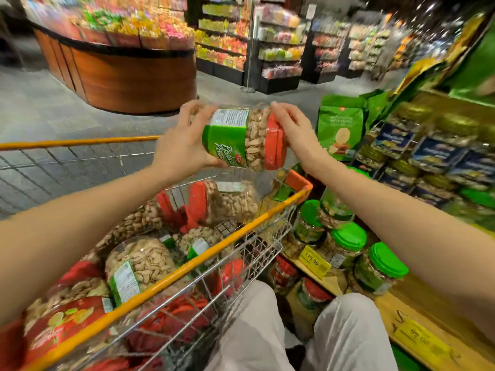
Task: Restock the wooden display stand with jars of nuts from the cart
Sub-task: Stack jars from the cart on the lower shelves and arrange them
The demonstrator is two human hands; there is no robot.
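I hold a clear jar of pistachios (pixel 242 137) on its side above the cart, its green label to the left and its red lid to the right. My left hand (pixel 184 141) grips the jar's base end. My right hand (pixel 294 135) curls round the red lid. Below it the wire cart (pixel 171 277) with orange rails holds several more red-lidded nut jars (pixel 139 266) lying loose. The wooden display stand (pixel 417 317) is at the lower right, with green-lidded jars (pixel 348 236) and red-lidded jars (pixel 314 293) on its shelves.
Green snack bags (pixel 340 127) and stacked blue-labelled packs (pixel 434 151) fill the stand's upper part. Yellow price tags (pixel 313 261) hang on its shelf edges. A round wooden sweets counter (pixel 128 65) and dark shelving (pixel 278 49) stand across the grey floor. My knees in white trousers (pixel 257 330) are between cart and stand.
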